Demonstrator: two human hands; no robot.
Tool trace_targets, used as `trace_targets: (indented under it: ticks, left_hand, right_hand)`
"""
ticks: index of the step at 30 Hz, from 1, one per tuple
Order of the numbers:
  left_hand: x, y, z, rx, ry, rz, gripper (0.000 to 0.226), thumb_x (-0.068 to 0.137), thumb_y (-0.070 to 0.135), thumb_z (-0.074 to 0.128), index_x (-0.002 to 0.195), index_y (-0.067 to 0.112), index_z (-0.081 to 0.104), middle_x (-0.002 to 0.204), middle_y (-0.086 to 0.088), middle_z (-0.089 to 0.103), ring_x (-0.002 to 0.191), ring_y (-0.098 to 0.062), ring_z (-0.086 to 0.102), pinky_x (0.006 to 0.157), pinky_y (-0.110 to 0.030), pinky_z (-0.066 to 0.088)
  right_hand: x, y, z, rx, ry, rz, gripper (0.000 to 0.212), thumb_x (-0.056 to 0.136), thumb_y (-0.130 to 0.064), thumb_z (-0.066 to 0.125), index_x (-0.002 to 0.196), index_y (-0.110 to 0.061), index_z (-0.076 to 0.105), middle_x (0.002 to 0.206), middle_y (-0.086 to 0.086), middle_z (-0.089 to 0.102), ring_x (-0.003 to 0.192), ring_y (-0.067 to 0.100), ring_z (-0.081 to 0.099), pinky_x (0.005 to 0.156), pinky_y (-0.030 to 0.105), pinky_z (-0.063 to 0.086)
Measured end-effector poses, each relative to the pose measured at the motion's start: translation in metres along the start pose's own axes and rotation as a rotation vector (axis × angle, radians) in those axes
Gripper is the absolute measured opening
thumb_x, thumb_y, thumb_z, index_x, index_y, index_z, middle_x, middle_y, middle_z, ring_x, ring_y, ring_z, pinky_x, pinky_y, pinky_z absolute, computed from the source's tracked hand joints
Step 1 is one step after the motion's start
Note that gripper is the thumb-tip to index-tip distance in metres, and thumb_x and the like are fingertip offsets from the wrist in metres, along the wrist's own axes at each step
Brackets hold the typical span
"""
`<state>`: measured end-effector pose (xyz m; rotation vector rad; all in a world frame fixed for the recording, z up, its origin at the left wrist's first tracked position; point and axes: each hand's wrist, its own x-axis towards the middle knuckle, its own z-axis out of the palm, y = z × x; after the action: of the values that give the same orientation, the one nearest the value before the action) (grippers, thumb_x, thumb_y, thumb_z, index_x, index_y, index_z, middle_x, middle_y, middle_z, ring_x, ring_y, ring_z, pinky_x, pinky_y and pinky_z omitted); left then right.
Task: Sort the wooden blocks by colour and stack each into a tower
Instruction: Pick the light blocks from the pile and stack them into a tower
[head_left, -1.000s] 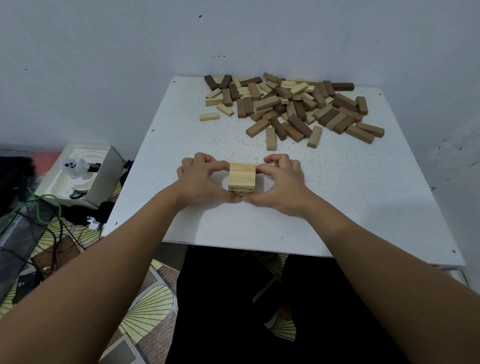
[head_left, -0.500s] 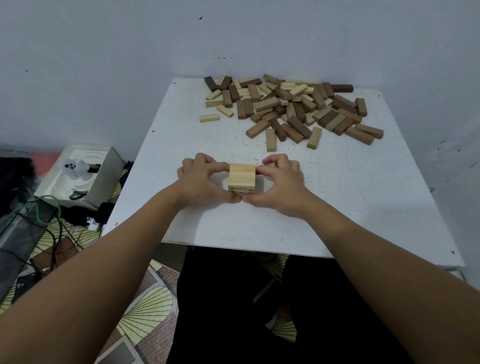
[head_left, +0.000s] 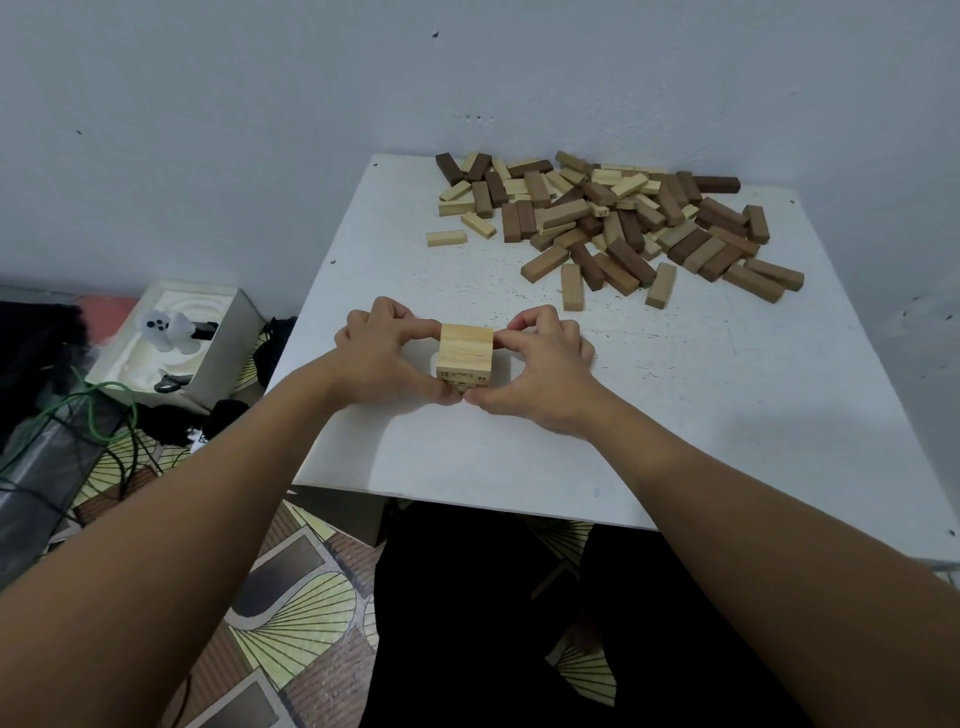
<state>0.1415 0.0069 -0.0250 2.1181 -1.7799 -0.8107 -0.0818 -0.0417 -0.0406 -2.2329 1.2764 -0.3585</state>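
Note:
A short tower of light wooden blocks (head_left: 465, 353) stands near the middle of the white table (head_left: 701, 415). My left hand (head_left: 384, 353) grips its left side, forefinger at the top layer and thumb at the base. On the other side my right hand (head_left: 540, 364) pinches it the same way, and the two thumbs meet in front of the base. A mixed pile of light, mid-brown and dark blocks (head_left: 613, 218) lies at the table's far edge against the wall.
A single light block (head_left: 445, 238) lies apart at the pile's left. Left of the table, an open white box (head_left: 176, 343) with small items sits on the floor among green and black cables (head_left: 98, 415). The wall stands close behind and to the right.

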Motion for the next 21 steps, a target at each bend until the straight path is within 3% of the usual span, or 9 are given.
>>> trace_targets:
  ticks: [3, 5, 11, 16, 19, 21]
  left_hand:
    - [-0.001, -0.012, -0.01, -0.006, -0.002, -0.011, 0.066, 0.062, 0.06, 0.093, 0.114, 0.067, 0.053, 0.121, 0.012, 0.034, 0.116, -0.016, 0.024, 0.099, -0.029, 0.022]
    - [-0.002, -0.021, -0.016, -0.026, 0.0, -0.016, 0.065, 0.053, 0.067, 0.088, 0.109, 0.071, 0.055, 0.12, 0.013, 0.034, 0.116, -0.015, 0.024, 0.1, -0.028, 0.022]
    - [-0.004, -0.051, -0.027, -0.046, 0.021, -0.067, 0.086, 0.04, 0.079, 0.075, 0.123, 0.067, 0.057, 0.116, 0.017, 0.036, 0.123, -0.014, 0.027, 0.114, -0.036, 0.025]
    - [-0.009, -0.058, -0.033, -0.06, 0.008, -0.06, 0.078, 0.04, 0.078, 0.075, 0.116, 0.072, 0.056, 0.119, 0.014, 0.037, 0.119, -0.014, 0.026, 0.102, -0.03, 0.022]
    - [-0.01, -0.061, -0.036, -0.075, -0.002, -0.071, 0.068, 0.039, 0.079, 0.073, 0.103, 0.08, 0.052, 0.119, 0.015, 0.038, 0.117, -0.012, 0.025, 0.1, -0.028, 0.02]
    - [-0.01, -0.061, -0.036, -0.084, -0.01, -0.072, 0.068, 0.039, 0.079, 0.074, 0.105, 0.078, 0.053, 0.118, 0.016, 0.038, 0.118, -0.011, 0.025, 0.1, -0.029, 0.02]
  right_hand:
    - [0.009, -0.013, 0.009, 0.006, -0.004, -0.007, 0.06, 0.069, -0.066, 0.081, 0.124, -0.047, 0.065, 0.122, -0.012, 0.032, 0.116, 0.016, 0.026, 0.097, 0.031, 0.019]
    - [0.015, -0.021, 0.014, -0.005, 0.002, -0.011, 0.059, 0.068, -0.067, 0.081, 0.122, -0.047, 0.065, 0.122, -0.013, 0.032, 0.116, 0.016, 0.027, 0.097, 0.03, 0.019]
    - [0.028, -0.043, 0.03, -0.012, 0.002, -0.027, 0.058, 0.068, -0.066, 0.08, 0.121, -0.05, 0.064, 0.121, -0.013, 0.033, 0.114, 0.016, 0.028, 0.097, 0.029, 0.016]
    - [0.034, -0.05, 0.036, -0.014, -0.003, -0.037, 0.06, 0.068, -0.068, 0.079, 0.123, -0.049, 0.064, 0.122, -0.012, 0.033, 0.115, 0.016, 0.028, 0.101, 0.031, 0.019]
    - [0.036, -0.053, 0.041, -0.035, 0.003, -0.033, 0.063, 0.067, -0.071, 0.078, 0.124, -0.05, 0.063, 0.121, -0.012, 0.033, 0.115, 0.015, 0.028, 0.105, 0.033, 0.02]
    - [0.036, -0.052, 0.042, -0.04, 0.007, -0.031, 0.065, 0.067, -0.072, 0.077, 0.126, -0.05, 0.062, 0.121, -0.012, 0.033, 0.116, 0.015, 0.027, 0.105, 0.032, 0.019]
